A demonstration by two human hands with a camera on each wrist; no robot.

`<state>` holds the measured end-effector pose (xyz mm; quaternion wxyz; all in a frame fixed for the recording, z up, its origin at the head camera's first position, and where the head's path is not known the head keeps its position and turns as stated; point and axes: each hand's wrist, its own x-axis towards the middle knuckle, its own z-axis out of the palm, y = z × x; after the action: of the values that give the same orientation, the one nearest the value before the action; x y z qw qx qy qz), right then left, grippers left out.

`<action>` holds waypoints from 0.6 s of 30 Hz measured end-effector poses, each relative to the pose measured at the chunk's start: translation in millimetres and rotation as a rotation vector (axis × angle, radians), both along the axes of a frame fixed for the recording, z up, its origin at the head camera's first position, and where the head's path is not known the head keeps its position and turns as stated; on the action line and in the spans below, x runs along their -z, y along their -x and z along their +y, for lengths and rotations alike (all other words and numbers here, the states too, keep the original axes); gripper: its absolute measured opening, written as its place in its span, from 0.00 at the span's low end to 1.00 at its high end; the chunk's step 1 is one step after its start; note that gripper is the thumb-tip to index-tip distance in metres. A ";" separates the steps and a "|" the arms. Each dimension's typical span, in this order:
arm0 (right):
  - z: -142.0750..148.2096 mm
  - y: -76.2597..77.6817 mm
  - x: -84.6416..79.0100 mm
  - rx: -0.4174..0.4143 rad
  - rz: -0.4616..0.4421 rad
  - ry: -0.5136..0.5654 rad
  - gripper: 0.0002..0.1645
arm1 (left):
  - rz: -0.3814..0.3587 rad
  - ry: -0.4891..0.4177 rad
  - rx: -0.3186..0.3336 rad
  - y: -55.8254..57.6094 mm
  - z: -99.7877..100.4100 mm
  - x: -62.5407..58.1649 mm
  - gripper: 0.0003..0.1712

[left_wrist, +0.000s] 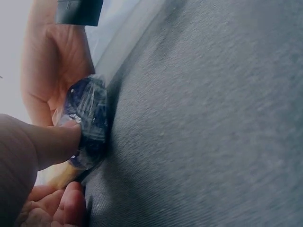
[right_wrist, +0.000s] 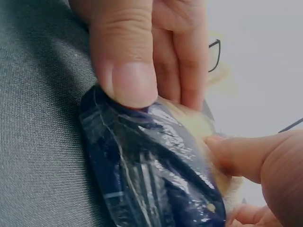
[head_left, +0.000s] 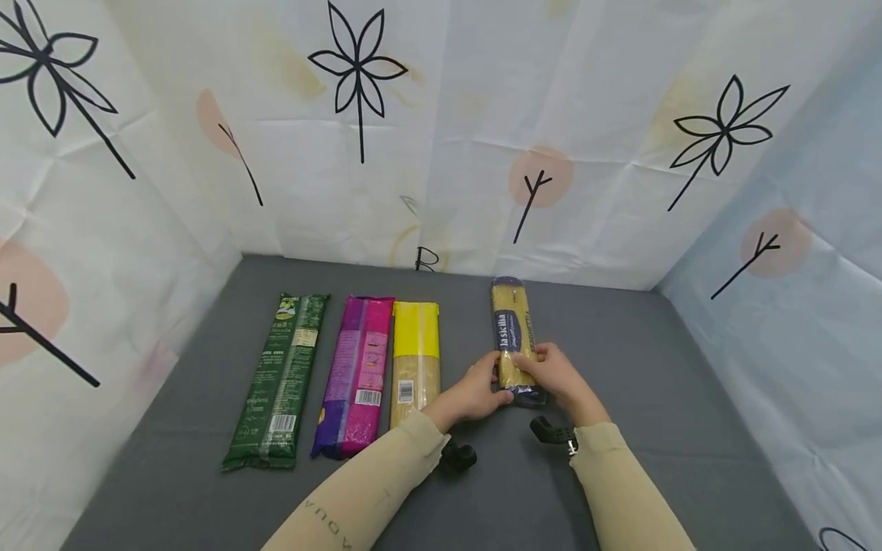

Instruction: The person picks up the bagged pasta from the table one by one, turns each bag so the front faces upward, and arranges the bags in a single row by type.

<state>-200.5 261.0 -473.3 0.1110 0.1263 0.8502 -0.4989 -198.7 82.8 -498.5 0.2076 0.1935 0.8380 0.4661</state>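
Observation:
A pack of spaghetti (head_left: 511, 329) in clear and dark blue wrap lies on the grey cloth, its long side pointing away from me. My left hand (head_left: 475, 392) grips the near left corner, thumb on the dark blue end (left_wrist: 92, 118) and fingers along the side. On the right edge, my right hand (head_left: 561, 375) holds the pack with its thumb (right_wrist: 246, 156) pressed on the upper face. Crinkled wrap covers the near end in the right wrist view. The fingers under the pack's edges are partly hidden.
Left of my hands lie a yellow-topped pasta pack (head_left: 416, 344), a purple and pink pack (head_left: 354, 367) and a green pack (head_left: 279, 383), roughly side by side. Patterned white cloth walls (head_left: 455, 153) enclose the grey table (head_left: 661, 428) at the back and both sides.

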 end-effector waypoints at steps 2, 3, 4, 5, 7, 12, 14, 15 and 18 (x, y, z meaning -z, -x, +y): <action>0.8 1.0 -1.1 -0.016 -0.006 0.002 0.38 | -0.004 -0.004 0.009 1.8 -0.3 -1.9 0.43; 0.6 1.0 -2.0 -0.022 -0.004 0.000 0.38 | -0.007 -0.007 0.011 2.4 -0.4 -2.4 0.43; 0.1 1.1 -1.2 -0.018 -0.004 0.003 0.38 | -0.012 -0.008 0.011 2.8 -0.6 -1.9 0.43; -0.4 0.9 -0.7 -0.016 -0.003 0.006 0.37 | -0.015 -0.009 0.012 3.1 -0.8 -1.3 0.43; -1.0 0.5 -0.1 -0.019 0.003 0.009 0.37 | -0.020 -0.010 0.017 3.4 -1.0 -0.9 0.43; -1.5 -1.5 -0.9 -0.010 -0.013 0.035 0.36 | -0.074 -0.032 0.032 4.0 -2.9 -2.6 0.44; -1.4 -1.9 -0.8 -0.006 -0.013 0.043 0.36 | -0.098 -0.045 0.033 4.5 -3.9 -3.0 0.45; -1.4 -1.9 -0.2 -0.007 -0.007 0.044 0.36 | -0.105 -0.049 0.033 4.9 -4.3 -2.9 0.46; -3.3 -1.9 3.1 0.010 0.020 0.021 0.36 | -0.112 -0.056 0.035 4.6 -6.0 -3.2 0.47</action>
<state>-198.6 257.7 -476.4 0.1014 0.1244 0.8453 -0.5096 -203.3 76.8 -495.4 0.2567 0.1877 0.8081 0.4958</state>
